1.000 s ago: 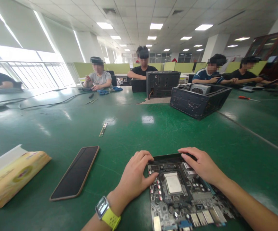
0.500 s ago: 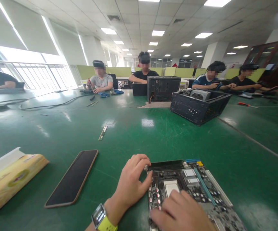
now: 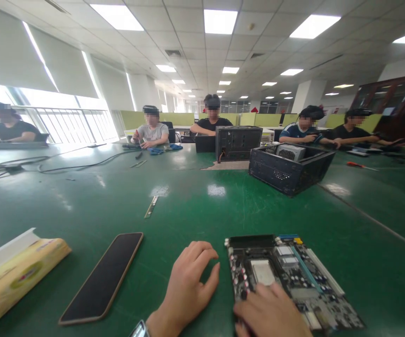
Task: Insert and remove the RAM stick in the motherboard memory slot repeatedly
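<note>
On the green table in front of me lies a motherboard (image 3: pixel 295 295), with a pale square processor (image 3: pixel 263 271) in its socket and dark memory slots along its far edge. My left hand (image 3: pixel 193 281) is just left of the board, apart from it, thumb and fingers curved with a gap between them and nothing held. Over the board's near left part, my right hand (image 3: pixel 271 311) has its fingers curled down at the left edge. Its fingertips and whatever lies under the palm are partly hidden. A wristwatch (image 3: pixel 140 329) shows on my left wrist at the bottom.
A phone (image 3: pixel 104 278) and a yellow tissue pack (image 3: pixel 23 278) lie to the left. A memory stick (image 3: pixel 151 207) is farther forward. Computer cases (image 3: pixel 288 171) stand ahead on the right, with a screwdriver (image 3: pixel 360 165) beyond. Several people sit around the table's far side.
My left hand has come away from the motherboard's far left corner. The board has shifted slightly right with my right hand at it. The view has tilted up.
</note>
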Tool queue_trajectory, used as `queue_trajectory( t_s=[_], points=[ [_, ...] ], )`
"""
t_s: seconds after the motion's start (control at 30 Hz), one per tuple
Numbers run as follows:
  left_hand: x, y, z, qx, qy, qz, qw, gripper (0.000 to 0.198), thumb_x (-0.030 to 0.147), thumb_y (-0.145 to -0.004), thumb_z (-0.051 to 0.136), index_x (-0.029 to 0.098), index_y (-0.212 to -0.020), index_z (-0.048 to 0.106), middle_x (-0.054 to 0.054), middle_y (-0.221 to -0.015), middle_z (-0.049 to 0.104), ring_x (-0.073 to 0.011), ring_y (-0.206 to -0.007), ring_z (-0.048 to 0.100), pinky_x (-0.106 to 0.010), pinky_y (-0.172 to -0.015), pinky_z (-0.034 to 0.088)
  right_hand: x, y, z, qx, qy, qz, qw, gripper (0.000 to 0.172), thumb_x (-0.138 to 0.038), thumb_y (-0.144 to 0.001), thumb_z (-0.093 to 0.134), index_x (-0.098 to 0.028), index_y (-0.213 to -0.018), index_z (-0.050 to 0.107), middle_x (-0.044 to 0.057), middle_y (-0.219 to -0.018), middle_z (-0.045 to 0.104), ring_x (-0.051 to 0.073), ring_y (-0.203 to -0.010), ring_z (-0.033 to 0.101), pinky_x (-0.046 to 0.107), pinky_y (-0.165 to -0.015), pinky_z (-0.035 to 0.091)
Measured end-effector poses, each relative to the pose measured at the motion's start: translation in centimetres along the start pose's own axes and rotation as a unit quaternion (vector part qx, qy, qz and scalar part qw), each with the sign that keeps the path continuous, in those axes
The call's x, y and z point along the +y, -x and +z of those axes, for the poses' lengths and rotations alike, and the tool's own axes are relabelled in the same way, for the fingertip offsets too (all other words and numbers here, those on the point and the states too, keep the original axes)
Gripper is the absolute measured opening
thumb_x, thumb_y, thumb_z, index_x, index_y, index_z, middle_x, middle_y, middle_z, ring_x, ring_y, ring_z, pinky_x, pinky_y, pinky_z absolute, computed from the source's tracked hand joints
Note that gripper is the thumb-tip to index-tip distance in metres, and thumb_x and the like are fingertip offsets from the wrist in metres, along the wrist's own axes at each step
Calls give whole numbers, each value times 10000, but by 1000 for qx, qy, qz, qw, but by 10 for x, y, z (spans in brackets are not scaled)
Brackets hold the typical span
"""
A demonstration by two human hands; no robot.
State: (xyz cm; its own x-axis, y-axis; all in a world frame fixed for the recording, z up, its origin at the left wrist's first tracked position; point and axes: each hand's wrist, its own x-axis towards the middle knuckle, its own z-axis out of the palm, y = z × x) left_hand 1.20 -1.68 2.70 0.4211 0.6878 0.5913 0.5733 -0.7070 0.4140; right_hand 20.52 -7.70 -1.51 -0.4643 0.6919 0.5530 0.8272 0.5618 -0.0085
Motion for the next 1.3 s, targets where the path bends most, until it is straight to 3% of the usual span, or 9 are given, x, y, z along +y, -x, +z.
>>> queue_trajectory(
  t_s=[0.2,0.33,0.43,0.53,0.6,0.67,0.87,1.03,1.3],
  points=[
    [-2,1,-1,-3,-3,9,1000,92,163,-845,494,202,-890,565,-65,-917,601,-194,-845,574,-337,-757,486,106,-18,-31,-126,135,282,941,281,-280,-866,407,-245,-954,671,92,-892,718,286,-818,616,377,-625,395],
    [-3,2,0,-11,-3,12,1000,83,179,-851,492,203,-879,566,-68,-920,604,-195,-850,570,-334,-756,484,150,-8,-41,-125,152,337,921,313,-307,-847,418,-222,-983,686,128,-932,711,314,-824,620,409,-636,436],
    [-1,1,0,-16,-5,12,1000,81,179,-851,494,201,-880,566,-65,-915,608,-195,-842,568,-336,-755,482,134,-9,-48,-141,101,335,926,299,-374,-826,466,-215,-906,707,120,-872,710,306,-805,627,398,-637,454],
    [0,0,1,-27,-7,10,1000,79,173,-844,501,203,-880,565,-56,-905,616,-195,-830,568,-337,-747,482,89,-15,-60,-210,-70,292,931,299,-425,-834,486,-237,-848,718,63,-753,703,236,-692,638,341,-602,464],
    [0,0,1,-40,-11,5,999,79,176,-837,514,210,-886,566,-52,-914,620,-199,-840,569,-341,-755,483,60,-18,-67,-277,-277,236,889,345,-455,-843,494,-264,-1066,674,24,-780,709,178,-611,637,286,-550,478],
    [-1,1,2,-56,-15,-1,998,99,191,-823,544,219,-915,566,-54,-972,617,-209,-886,567,-354,-787,483,45,-18,-70,-275,-414,217,840,450,-469,-866,467,-283,-1270,539,14,-877,713,150,-611,647,264,-556,504],
    [-6,3,6,-91,-22,-40,995,367,258,-726,680,220,-1060,532,-101,-1221,543,-278,-1086,524,-446,-892,462,79,-17,-42,-53,-209,282,935,461,-460,-841,508,-240,-1244,554,78,-1278,574,251,-1172,520,422,-1006,398],
    [-8,3,7,-104,-12,-40,994,374,253,-750,664,221,-1100,536,-109,-1271,542,-291,-1172,494,-478,-931,452,99,-13,-17,-98,-184,306,929,470,-433,-859,466,-193,-1259,530,93,-1233,608,241,-1142,548,420,-994,409],
    [-12,6,12,-117,11,-30,993,549,245,-782,650,200,-1290,446,-112,-1318,523,-257,-1225,457,-475,-1031,395,102,-13,-14,-98,-177,269,942,306,-352,-896,403,-212,-966,665,66,-1086,676,233,-1016,595,417,-937,423]
  ],
)
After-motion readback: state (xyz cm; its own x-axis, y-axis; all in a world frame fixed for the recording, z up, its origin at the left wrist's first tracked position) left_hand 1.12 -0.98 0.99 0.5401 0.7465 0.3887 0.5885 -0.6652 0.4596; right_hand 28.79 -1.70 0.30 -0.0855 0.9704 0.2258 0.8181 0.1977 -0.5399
